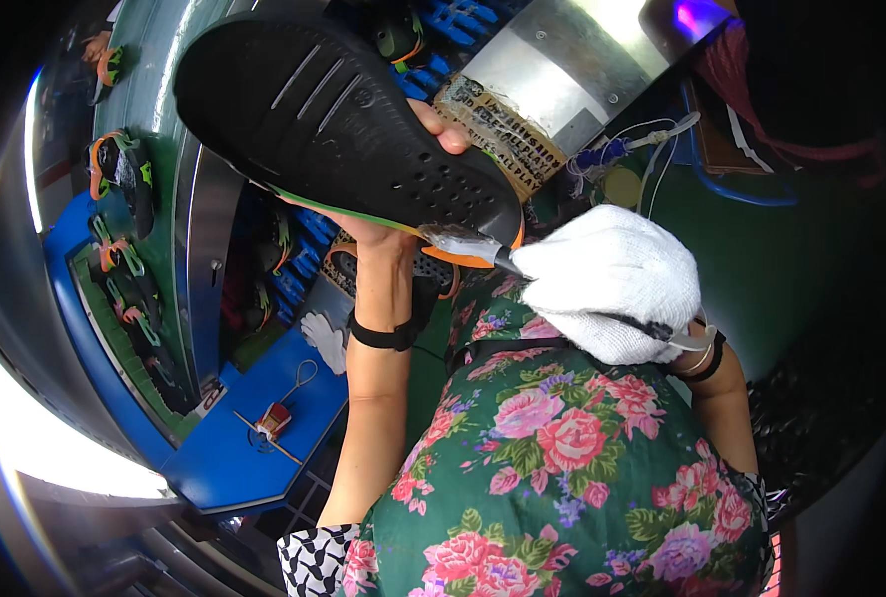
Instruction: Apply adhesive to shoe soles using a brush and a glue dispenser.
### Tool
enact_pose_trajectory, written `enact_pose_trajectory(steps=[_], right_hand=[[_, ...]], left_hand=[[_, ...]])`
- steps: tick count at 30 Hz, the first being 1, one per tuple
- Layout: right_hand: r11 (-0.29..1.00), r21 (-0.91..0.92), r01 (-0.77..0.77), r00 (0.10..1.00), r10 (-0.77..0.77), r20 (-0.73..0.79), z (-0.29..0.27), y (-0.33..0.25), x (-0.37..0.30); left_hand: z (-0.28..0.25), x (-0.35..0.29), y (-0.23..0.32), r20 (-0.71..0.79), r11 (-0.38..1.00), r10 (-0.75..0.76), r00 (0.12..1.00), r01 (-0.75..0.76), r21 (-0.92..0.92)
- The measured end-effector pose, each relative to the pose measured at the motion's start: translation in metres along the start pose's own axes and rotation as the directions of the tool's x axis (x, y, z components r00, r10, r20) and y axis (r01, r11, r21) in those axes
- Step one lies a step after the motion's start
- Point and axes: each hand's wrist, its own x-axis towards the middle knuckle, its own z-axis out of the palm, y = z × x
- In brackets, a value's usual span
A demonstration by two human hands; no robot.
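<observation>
My left hand (368,227) grips a large black sandal (333,119) from beneath and holds it up, tilted. The fingertips curl over its far edge. Small holes dot the sandal's near end, and green and orange show along its rim. My right hand (612,284), in a white knit glove, is closed around what looks like a brush (508,261) with a dark neck. Its pale, wet-looking end touches the sandal's edge. The glove hides the handle.
At left runs a green conveyor belt (149,80) with a metal side, carrying sandals (124,174). More sandals lie on a green-lined tray (105,298). A blue table (254,468) holds a small red-and-white object (272,423); a white glove (324,338) lies nearby. A co-worker's hand (97,47) shows far left.
</observation>
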Motion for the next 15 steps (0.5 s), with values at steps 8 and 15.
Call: enact_pose_trajectory(steps=[8, 15], right_hand=[[0.998, -0.045, 0.049, 0.999, -0.048, 0.020, 0.007, 0.000, -0.002], [1.000, 0.020, 0.021, 1.000, -0.022, 0.014, -0.001, -0.003, 0.010]], left_hand=[[-0.008, 0.004, 0.002, 0.003, 0.999, 0.037, 0.999, -0.037, -0.006], [-0.006, 0.010, 0.000, 0.011, 0.997, 0.026, 1.000, -0.025, -0.068]])
